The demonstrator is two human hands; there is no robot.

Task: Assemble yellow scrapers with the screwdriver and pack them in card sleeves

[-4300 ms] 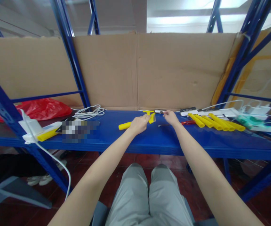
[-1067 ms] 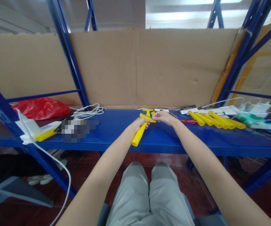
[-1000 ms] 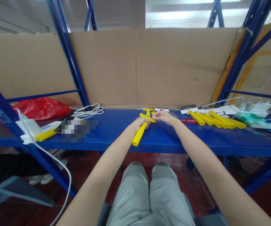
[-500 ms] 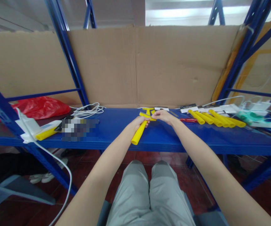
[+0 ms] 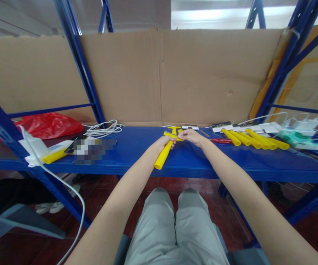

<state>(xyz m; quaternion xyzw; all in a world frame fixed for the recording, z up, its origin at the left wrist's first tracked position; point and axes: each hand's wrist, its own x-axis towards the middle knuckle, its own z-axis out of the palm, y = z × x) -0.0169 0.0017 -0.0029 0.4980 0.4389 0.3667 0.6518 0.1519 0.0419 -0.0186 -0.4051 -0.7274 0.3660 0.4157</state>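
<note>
A yellow tool [image 5: 162,157] with a thick tubular handle and a flat crosswise head is held above the blue shelf. My left hand [image 5: 168,142] is wrapped round it just below the head, and the handle slants down toward me. At the right end of the head, my right hand [image 5: 189,136] has its fingers pinched together; whatever sits between the fingertips is too small to make out. Just behind the head, another yellow piece [image 5: 173,129] lies on the shelf. A white card [image 5: 190,127] rests behind my right hand.
Several yellow tubes [image 5: 254,140] lie on the right, beside a red tool [image 5: 221,141] and a greenish power strip [image 5: 297,139]. On the left are coiled white cable [image 5: 103,129], a red bag [image 5: 48,126] and another yellow handle [image 5: 54,156]. Cardboard [image 5: 203,77] stands behind.
</note>
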